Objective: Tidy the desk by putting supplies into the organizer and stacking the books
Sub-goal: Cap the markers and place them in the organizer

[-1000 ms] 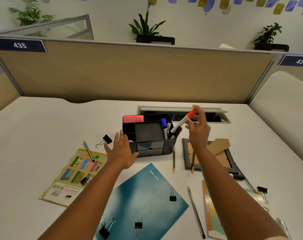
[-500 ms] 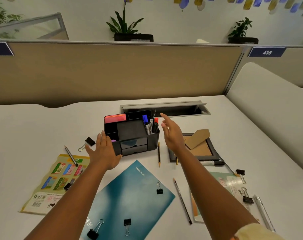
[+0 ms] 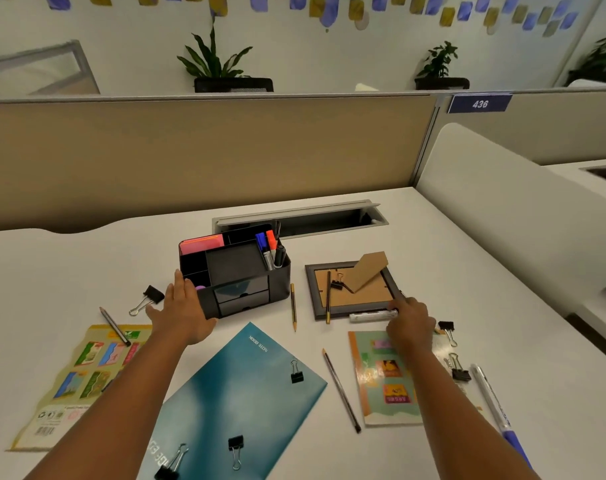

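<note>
A: Where do the hands stand?

B: The left hand lies flat, fingers straight, against the left wall of the black organizer, steadying it. The right hand reaches down to the white marker lying along the front edge of the picture frame; its fingertips are at the marker's right end, but I cannot tell whether they have closed on it.

A: How should that pick be done?

B: I would pinch the marker near its middle, lift it straight off the frame so the pencil and the clip on the frame stay put, then drop it tip-down into the right rear compartment beside the blue and red markers.

A: And the rest?

B: Pencils, binder clips and a pen are scattered on the desk; the teal notebook and the two booklets lie apart, unstacked.
</note>
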### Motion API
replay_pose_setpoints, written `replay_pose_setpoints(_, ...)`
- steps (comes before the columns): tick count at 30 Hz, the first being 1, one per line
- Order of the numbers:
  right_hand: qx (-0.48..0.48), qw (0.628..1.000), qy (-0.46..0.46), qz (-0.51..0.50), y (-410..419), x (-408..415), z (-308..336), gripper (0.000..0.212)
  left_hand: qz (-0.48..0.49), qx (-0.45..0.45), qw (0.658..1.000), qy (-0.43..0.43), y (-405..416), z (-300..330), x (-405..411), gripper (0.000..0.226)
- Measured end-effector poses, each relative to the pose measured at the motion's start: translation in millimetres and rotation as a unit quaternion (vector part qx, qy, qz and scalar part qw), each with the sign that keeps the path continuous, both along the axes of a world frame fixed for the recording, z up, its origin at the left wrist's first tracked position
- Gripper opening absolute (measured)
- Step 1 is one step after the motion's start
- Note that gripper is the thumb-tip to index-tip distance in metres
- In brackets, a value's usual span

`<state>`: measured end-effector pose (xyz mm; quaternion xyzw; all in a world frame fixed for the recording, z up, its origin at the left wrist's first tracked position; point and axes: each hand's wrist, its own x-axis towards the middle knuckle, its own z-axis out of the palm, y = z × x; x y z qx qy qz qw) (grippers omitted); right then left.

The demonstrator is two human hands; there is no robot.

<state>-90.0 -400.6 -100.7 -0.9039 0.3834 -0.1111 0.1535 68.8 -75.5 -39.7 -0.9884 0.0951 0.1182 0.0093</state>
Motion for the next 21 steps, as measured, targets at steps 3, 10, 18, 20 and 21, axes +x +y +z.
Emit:
replay_pose_setpoints(3,-0.015,0.998,0.007,0.058,-7,-3,-2,0.035,-0.002,-0.020,1.000,0.009,2,-3,4,0.097)
replay_pose_setpoints(10,-0.052,0.980,0.077,0.178,-13,0,2,0.025,0.001,-0.027,1.000,0.012,1,-1,4,0.097)
replay_pose_setpoints(18,0.084,0.954,-0.184,0.220,15,33,44,0.018,0.001,-0.024,1.000,0.003,1,-5,2,0.095)
replay_pose_setpoints(20,0.126,0.938,-0.246,0.210,27,50,61,0.019,0.000,-0.028,1.000,0.002,2,-5,2,0.095)
replay_pose_setpoints(21,0.147,0.928,-0.277,0.200,34,58,70,0.018,0.000,-0.030,1.000,0.001,2,-5,2,0.095)
